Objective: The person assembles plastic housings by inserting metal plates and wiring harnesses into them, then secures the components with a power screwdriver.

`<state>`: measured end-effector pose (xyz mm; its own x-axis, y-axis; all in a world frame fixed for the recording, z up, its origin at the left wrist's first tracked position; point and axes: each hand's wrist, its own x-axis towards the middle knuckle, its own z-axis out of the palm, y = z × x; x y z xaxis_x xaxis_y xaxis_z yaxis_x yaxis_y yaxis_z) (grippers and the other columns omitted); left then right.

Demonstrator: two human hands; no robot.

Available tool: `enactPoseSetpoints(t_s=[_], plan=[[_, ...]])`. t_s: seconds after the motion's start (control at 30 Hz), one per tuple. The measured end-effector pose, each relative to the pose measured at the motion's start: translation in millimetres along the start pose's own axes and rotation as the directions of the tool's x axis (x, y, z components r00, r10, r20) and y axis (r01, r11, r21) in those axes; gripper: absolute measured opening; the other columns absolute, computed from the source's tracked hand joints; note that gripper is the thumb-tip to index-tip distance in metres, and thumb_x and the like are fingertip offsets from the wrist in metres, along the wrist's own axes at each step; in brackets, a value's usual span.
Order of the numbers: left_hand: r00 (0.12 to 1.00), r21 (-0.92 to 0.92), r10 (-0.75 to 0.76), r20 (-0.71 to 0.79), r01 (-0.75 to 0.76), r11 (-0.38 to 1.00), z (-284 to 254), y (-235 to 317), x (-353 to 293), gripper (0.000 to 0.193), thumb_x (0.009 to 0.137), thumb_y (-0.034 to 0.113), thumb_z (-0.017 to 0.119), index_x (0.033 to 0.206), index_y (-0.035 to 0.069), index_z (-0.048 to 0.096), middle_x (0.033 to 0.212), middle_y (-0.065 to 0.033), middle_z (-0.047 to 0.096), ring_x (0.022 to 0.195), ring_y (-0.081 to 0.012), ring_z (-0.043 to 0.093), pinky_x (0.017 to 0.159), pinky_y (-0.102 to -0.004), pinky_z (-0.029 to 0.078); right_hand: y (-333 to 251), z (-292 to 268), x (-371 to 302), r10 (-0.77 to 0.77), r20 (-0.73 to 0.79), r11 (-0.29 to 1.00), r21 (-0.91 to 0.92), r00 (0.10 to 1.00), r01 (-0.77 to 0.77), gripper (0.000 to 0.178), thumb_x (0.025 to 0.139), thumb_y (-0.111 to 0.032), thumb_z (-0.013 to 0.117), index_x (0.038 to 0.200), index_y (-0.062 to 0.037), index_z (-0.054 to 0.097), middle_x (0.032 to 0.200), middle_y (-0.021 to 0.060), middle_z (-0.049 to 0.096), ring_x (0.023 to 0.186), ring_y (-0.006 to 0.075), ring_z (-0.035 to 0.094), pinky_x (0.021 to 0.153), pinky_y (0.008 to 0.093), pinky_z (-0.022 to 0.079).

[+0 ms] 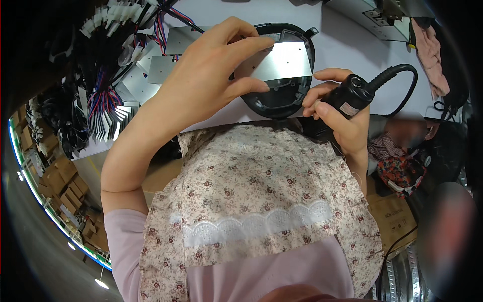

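A bright silver metal plate [289,59] with small holes lies across a round black plastic housing [277,106] on the white table. My left hand [214,68] reaches over from the left. Its index finger rests along the plate's far edge and its thumb is at the near edge, gripping the plate's left part, which the hand partly covers. To the right of the housing, my right hand [347,131] is wrapped around a black corded electric screwdriver [348,96]. The tool's cable leaves its upper end, and its lower tip is hidden near the apron.
Bundles of wires with white connectors [108,17] and stacked silver plates [113,123] cover the table's left side. Further metal plates [160,69] lie beside my left wrist. The screwdriver's cable [410,88] loops at right, near a metal box [375,17] and pink cloth [428,55].
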<state>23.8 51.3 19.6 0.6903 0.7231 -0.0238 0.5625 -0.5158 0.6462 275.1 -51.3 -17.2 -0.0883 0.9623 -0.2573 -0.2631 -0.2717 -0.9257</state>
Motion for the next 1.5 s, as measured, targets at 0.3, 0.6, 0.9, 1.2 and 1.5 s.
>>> enactPoseSetpoints(t_s=[0.3, 0.6, 0.9, 1.2, 1.5], plan=[[1.000, 0.039, 0.005, -0.005, -0.005, 0.999, 0, -1, -1, 0.061, 0.075, 0.030, 0.086, 0.131, 0.013, 0.068, 0.120, -0.0064, 0.062, 0.104, -0.0270, 0.066, 0.086, -0.0383, 0.054, 2, 0, -3, 0.016, 0.010, 0.999, 0.035, 1.000, -0.016, 0.044, 0.086, -0.003, 0.072, 0.125, 0.0095, 0.056, 0.092, 0.0185, 0.073, 0.079, 0.0196, 0.071, 0.075, 0.0317, 0.058], [0.998, 0.050, 0.047, -0.038, -0.045, 0.998, 2, -7, 2, 0.061, 0.075, 0.029, 0.086, 0.130, 0.009, 0.068, 0.119, -0.0085, 0.061, 0.104, -0.0278, 0.065, 0.087, -0.0387, 0.054, -9, -16, 3, -0.031, -0.021, 0.999, 0.031, 0.999, 0.032, 0.049, 0.085, -0.009, 0.075, 0.127, 0.0076, 0.055, 0.093, 0.0180, 0.073, 0.078, 0.0203, 0.070, 0.072, 0.0310, 0.057], [0.997, -0.032, 0.072, -0.030, -0.073, 0.997, -1, -3, 8, 0.063, 0.072, 0.026, 0.087, 0.129, 0.008, 0.068, 0.118, -0.0100, 0.061, 0.103, -0.0296, 0.063, 0.089, -0.0395, 0.052, -123, -55, -4, -0.704, -0.191, 0.676, 0.116, 0.684, 0.728, 0.021, 0.090, -0.015, 0.063, 0.110, -0.0079, 0.063, 0.093, 0.0071, 0.051, 0.083, 0.0200, 0.043, 0.075, 0.0341, 0.037], [1.000, -0.073, 0.020, -0.008, -0.020, 0.997, -2, -2, 3, 0.067, 0.069, 0.023, 0.089, 0.131, 0.008, 0.067, 0.117, -0.0093, 0.060, 0.102, -0.0293, 0.061, 0.086, -0.0388, 0.051, -192, -70, 56, -0.898, -0.288, 0.384, -0.138, 0.334, 0.913, 0.011, 0.083, -0.011, 0.064, 0.093, -0.0072, 0.059, 0.086, 0.0115, 0.058, 0.087, 0.0260, 0.055, 0.080, 0.0406, 0.042], [0.999, -0.060, 0.035, -0.024, -0.037, 0.998, -2, -2, 1, 0.066, 0.070, 0.024, 0.088, 0.131, 0.008, 0.067, 0.119, -0.0103, 0.060, 0.102, -0.0296, 0.061, 0.084, -0.0390, 0.052, -194, -43, 91, -0.733, 0.450, 0.453, -0.237, 0.510, 0.859, 0.023, 0.097, -0.009, 0.066, 0.116, -0.0039, 0.053, 0.091, 0.0108, 0.063, 0.075, 0.0183, 0.062, 0.071, 0.0322, 0.053]])
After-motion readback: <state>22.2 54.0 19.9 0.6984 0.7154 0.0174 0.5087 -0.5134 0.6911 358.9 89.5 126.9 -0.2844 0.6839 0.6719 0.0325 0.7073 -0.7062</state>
